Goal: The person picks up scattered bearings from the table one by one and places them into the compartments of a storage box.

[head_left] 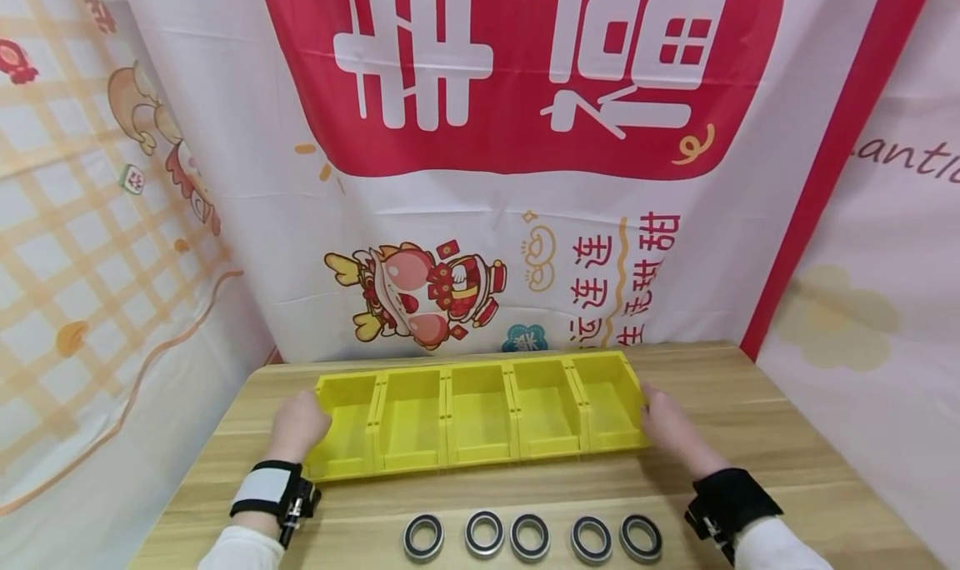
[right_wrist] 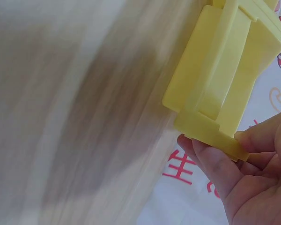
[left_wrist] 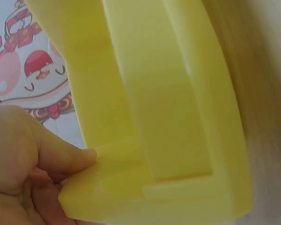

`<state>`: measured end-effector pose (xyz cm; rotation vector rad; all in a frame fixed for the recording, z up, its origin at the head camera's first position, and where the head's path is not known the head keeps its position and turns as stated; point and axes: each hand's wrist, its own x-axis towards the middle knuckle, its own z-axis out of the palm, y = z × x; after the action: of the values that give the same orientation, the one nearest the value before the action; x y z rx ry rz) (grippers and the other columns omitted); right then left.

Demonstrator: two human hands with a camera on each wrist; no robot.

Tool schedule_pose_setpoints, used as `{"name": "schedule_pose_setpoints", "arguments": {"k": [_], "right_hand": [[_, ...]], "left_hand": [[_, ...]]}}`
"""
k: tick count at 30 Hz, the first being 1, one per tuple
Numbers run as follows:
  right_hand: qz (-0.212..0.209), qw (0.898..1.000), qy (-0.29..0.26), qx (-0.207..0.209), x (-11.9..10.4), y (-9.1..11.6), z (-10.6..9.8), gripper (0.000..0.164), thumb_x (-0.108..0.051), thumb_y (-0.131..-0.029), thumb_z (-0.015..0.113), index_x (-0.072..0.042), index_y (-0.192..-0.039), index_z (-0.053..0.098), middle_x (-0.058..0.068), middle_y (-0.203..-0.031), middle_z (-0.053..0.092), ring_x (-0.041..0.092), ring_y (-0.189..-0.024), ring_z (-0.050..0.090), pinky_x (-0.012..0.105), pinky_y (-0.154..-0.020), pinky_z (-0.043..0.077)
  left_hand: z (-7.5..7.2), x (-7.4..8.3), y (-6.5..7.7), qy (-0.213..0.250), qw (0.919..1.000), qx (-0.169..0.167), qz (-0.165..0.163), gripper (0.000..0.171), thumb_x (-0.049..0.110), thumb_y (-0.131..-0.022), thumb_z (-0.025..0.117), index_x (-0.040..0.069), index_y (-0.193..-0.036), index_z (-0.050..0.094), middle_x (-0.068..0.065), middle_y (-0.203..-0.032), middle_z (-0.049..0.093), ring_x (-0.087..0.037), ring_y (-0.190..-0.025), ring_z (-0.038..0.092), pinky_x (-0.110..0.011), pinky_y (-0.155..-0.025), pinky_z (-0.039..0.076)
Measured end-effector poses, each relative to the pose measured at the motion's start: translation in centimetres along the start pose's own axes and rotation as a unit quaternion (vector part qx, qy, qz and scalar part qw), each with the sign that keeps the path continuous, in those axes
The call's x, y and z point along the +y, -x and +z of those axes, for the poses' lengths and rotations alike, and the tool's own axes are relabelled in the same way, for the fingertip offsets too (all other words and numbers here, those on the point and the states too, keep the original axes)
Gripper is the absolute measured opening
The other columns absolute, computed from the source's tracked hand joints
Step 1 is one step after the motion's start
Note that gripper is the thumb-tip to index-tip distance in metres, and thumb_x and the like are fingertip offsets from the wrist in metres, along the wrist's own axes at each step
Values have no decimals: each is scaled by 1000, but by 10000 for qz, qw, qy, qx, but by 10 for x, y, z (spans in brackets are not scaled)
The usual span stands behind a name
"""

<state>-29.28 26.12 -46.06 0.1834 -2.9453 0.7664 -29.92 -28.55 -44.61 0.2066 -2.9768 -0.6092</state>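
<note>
A row of several joined yellow bins (head_left: 480, 452) spans the middle of the table in the head view, its left end a little nearer the person. My left hand (head_left: 302, 424) grips the outer wall at the left end; in the left wrist view the thumb of that hand (left_wrist: 18, 164) lies over the yellow wall's edge. At the other end my right hand (head_left: 667, 424) pinches the outer side wall. The right wrist view shows that hand (right_wrist: 253, 173) with its thumb on one face and fingers on the other. No items show inside the bins.
Several ball bearings (head_left: 484, 533) with dark seals lie in a row on the wooden table (head_left: 360, 520), nearer the person than the bins. A white and red printed cloth (head_left: 480, 195) hangs behind the table, with more printed cloth at both sides.
</note>
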Motion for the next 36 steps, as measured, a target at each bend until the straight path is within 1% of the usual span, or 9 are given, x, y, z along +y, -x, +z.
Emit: {"name": "schedule_pose_setpoints", "arguments": {"k": [3, 9, 13, 17, 21, 26, 31, 34, 36], "right_hand": [[-70, 9999, 54, 94, 6, 7, -6, 45, 8, -95, 47, 29, -134, 41, 48, -132, 49, 54, -123, 56, 62, -103, 47], [-90, 9992, 298, 242, 17, 19, -11, 44, 7, -93, 51, 28, -131, 45, 48, -125, 55, 49, -111, 64, 60, -95, 53], [-239, 9983, 352, 393, 24, 25, -15, 42, 9, -91, 53, 29, -127, 47, 48, -121, 56, 51, -110, 64, 60, -93, 54], [-226, 9986, 360, 302, 29, 28, -21, 43, 8, -92, 54, 30, -127, 46, 49, -124, 54, 45, -106, 66, 58, -91, 55], [-101, 9992, 374, 83, 35, 31, -25, 45, 7, -93, 55, 30, -130, 44, 48, -126, 54, 36, -97, 63, 52, -85, 57], [-8, 9988, 487, -37, 38, 33, -27, 46, 5, -94, 56, 28, -131, 44, 47, -124, 56, 32, -89, 61, 45, -76, 55], [-91, 9979, 643, -44, 39, 34, -27, 45, 3, -96, 57, 27, -132, 44, 46, -123, 56, 43, -104, 66, 58, -89, 56], [-248, 9974, 673, -13, 39, 36, -28, 47, 1, -98, 56, 25, -136, 42, 48, -130, 52, 55, -118, 59, 63, -98, 49], [-458, 9964, 690, 176, 36, 40, -29, 51, -2, -99, 57, 22, -140, 39, 47, -137, 46, 60, -126, 51, 67, -103, 44]], "left_hand": [[2, 7, -1, 73, 9999, -84, 62, 13, 0, -88, 59, -12, -86, 63, -13, -73, 53, -25, -65, 51, -33, -59, 43], [3, 17, 2, 216, 9993, -248, 152, 11, -4, -87, 56, -13, -88, 62, -13, -73, 52, -25, -65, 51, -32, -59, 43], [5, 22, 4, 372, 9983, -387, 205, 12, -5, -86, 55, -13, -91, 61, -13, -74, 52, -25, -66, 52, -31, -58, 43], [7, 25, 3, 549, 9968, -566, 142, 15, -6, -88, 54, -15, -97, 61, -13, -77, 53, -25, -68, 53, -31, -59, 44], [8, 27, 2, 511, 9963, -687, 106, 18, -6, -87, 53, -16, -100, 61, -14, -80, 55, -25, -70, 53, -31, -61, 44], [5, 28, 1, 291, 9966, -721, 272, 15, -5, -85, 54, -13, -95, 62, -13, -77, 54, -23, -66, 52, -30, -57, 43], [-1, 24, -4, 273, 9943, -917, 469, 8, -4, -83, 54, -7, -88, 60, -10, -72, 53, -20, -59, 50, -28, -53, 41], [-5, 21, -9, 501, 9913, -1142, 431, 8, -5, -85, 54, -8, -90, 59, -11, -75, 55, -19, -60, 54, -26, -52, 45], [-7, 20, -11, 691, 9884, -1306, 338, 9, -5, -85, 54, -8, -92, 58, -12, -78, 57, -20, -62, 58, -27, -52, 49]]}}
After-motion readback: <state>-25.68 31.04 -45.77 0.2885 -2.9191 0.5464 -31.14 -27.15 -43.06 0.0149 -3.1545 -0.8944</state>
